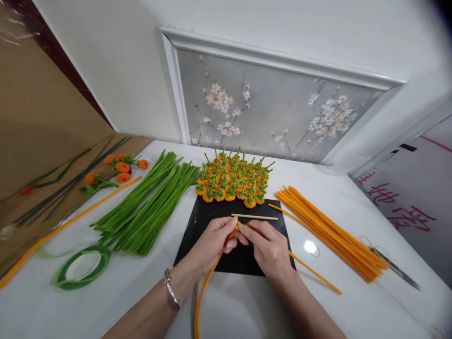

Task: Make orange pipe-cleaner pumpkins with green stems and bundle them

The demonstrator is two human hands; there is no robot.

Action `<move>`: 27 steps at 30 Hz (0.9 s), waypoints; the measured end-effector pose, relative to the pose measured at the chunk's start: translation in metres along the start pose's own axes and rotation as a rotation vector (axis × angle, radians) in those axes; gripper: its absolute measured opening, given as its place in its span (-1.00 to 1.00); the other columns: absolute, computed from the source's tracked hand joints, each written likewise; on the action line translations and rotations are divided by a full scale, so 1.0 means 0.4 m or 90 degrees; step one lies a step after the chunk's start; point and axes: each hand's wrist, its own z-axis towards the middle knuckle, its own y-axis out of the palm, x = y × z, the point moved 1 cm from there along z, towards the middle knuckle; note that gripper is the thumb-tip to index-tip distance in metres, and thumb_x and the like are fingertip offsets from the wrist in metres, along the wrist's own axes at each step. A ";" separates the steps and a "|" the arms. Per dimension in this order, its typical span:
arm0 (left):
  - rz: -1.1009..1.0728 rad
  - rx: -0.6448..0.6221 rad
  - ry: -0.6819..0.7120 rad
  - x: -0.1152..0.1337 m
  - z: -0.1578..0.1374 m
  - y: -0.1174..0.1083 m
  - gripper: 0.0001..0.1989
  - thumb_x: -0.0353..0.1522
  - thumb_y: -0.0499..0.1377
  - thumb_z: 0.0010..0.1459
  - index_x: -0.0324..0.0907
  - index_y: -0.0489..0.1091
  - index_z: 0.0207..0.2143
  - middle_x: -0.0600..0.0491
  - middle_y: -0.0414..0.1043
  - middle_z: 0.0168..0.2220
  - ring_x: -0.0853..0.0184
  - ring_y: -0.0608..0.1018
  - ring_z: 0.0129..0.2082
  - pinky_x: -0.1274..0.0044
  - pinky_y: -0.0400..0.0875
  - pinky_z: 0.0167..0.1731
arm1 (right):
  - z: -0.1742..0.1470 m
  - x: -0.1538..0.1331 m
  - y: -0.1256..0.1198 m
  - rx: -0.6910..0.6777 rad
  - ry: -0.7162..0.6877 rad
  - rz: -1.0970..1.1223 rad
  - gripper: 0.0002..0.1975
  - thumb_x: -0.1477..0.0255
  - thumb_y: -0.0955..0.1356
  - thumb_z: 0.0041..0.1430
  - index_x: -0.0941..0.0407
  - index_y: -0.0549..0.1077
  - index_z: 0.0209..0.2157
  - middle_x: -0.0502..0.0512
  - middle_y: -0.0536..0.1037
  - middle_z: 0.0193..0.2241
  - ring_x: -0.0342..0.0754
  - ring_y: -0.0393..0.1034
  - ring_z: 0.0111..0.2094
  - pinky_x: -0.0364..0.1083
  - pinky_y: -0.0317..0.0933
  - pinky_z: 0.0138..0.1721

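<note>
My left hand (215, 238) and my right hand (270, 247) meet over a black mat (189, 238), fingertips pinched together on an orange pipe cleaner (201, 301). One long length of it hangs from under my left hand toward the lower edge. Another orange length (316, 273) sticks out past my right hand; whether it is the same piece is hidden. The part between my fingers is bent, its exact shape mostly covered. Just beyond my fingertips lies a thin wooden stick (256, 217). Behind it, several small orange pumpkin-like pieces with green stems (231, 181) stand close together.
Green pipe cleaners (151, 207) lie in bundles at left, near a roll of green tape (104, 263) and finished orange flowers (123, 167). At right are a bundle of orange pipe cleaners (332, 233) and scissors (397, 269). A wall with a framed floral panel (268, 108) stands behind.
</note>
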 end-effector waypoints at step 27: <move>0.555 0.036 0.238 -0.011 -0.014 -0.003 -0.75 -0.49 0.04 0.15 -0.25 0.50 -0.44 0.13 0.37 -0.63 0.47 0.31 -0.63 0.63 0.08 -0.59 | 0.000 -0.011 0.002 -0.081 0.208 0.125 -0.81 0.30 0.28 0.24 0.12 0.39 -0.37 0.05 0.49 -0.45 -0.09 0.39 -0.43 -0.16 0.26 -0.39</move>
